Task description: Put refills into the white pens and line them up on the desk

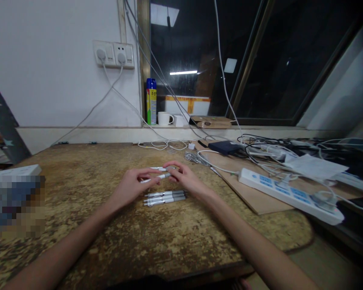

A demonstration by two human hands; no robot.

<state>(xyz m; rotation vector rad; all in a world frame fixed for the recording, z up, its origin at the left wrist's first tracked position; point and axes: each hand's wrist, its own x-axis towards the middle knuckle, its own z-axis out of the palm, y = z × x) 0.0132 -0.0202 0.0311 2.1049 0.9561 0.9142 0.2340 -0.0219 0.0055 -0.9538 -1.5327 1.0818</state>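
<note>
My left hand [136, 183] and my right hand [178, 174] meet over the middle of the worn wooden table [109, 245]. Between them is a white and grey pen [155, 178], its left end pinched by my left fingers and its right end by my right fingers. Just beyond it lies another pen [157, 168], partly hidden by my right fingers. Nearer to me, several similar pens [165, 198] rest side by side in a row, pointing left to right.
At the right, a white power strip [290, 195] lies across a brown board [254, 201] amid tangled cables [260, 145]. A crumpled clear packet [195, 158] sits behind my right hand. On the sill stand a spray can [151, 102] and a white mug [164, 118].
</note>
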